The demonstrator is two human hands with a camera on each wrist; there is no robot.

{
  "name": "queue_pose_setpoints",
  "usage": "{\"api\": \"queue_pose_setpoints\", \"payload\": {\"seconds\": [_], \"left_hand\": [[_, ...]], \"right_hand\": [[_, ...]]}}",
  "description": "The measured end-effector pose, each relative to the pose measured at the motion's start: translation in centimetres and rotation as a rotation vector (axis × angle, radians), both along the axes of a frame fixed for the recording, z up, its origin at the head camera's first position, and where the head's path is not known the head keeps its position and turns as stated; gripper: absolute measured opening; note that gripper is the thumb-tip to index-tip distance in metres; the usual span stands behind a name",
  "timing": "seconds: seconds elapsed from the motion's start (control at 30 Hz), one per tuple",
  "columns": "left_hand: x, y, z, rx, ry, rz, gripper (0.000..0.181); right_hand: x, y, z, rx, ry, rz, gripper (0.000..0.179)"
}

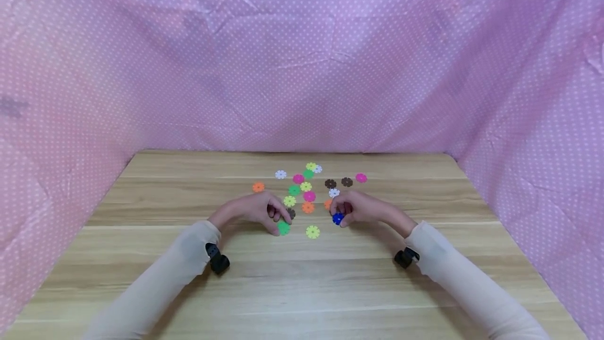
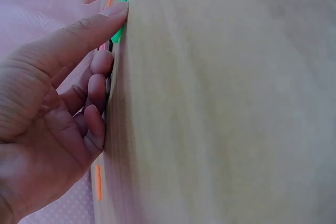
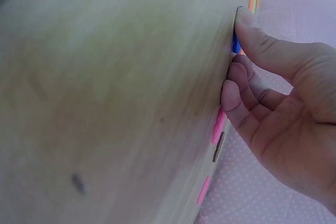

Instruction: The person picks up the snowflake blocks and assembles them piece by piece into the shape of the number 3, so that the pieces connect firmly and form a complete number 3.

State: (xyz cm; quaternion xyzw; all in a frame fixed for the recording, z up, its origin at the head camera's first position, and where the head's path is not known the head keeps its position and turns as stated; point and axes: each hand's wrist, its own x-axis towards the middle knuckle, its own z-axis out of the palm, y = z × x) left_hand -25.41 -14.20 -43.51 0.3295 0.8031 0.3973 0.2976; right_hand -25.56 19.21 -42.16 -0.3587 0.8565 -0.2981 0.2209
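Observation:
My left hand [image 1: 261, 210] pinches a green snowflake disc [image 1: 283, 227], a flat notched plastic piece, by its edges at the tabletop. In the left wrist view the thumb tip overlaps that green disc, while the other fingers bend down to the wood. Across from it, my right hand [image 1: 360, 208] grips a blue snowflake disc [image 1: 337, 219] between thumb and forefinger. The right wrist view shows the thumb over the blue disc's upper end. A yellow disc [image 1: 312, 232] lies flat between the two hands. Just behind the left fingertips, a brown disc [image 1: 291, 213] is partly hidden.
Several more discs are spread beyond the hands, among them an orange one [image 1: 258, 187], a white one [image 1: 280, 174] and a pink one [image 1: 361, 178]. The wooden table [image 1: 302, 287] is bordered behind and on both sides by a pink dotted cloth [image 1: 302, 67].

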Motion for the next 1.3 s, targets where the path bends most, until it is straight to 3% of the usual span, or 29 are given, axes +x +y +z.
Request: {"api": "queue_pose_setpoints", "payload": {"seconds": [0.23, 0.5, 0.73, 0.93, 1.13, 1.3], "left_hand": [[0.1, 0.1, 0.0, -0.009, 0.035, -0.007, 0.031], [0.1, 0.3, 0.7, -0.035, 0.005, 0.019, 0.028], [0.5, 0.3, 0.3, -0.042, -0.013, 0.035, 0.028], [0.8, 0.4, 0.1, -0.002, 0.035, 0.054, 0.029], [0.9, 0.5, -0.1, 0.032, 0.037, 0.138, 0.029], [0.4, 0.5, -0.2, 0.100, 0.003, 0.217, 0.020]], "right_hand": [[-0.1, 0.0, 0.1, -0.012, 0.007, 0.025, 0.022], [0.2, -0.1, 0.2, -0.023, 0.027, 0.002, 0.025], [1.0, -0.5, 0.2, -0.011, 0.053, 0.004, 0.026], [1.5, -0.5, 0.3, -0.055, 0.034, -0.016, 0.024], [1.6, -0.2, 0.3, -0.088, 0.002, -0.056, 0.019], [1.4, 0.1, 0.9, -0.144, 0.058, -0.095, 0.013]]}}
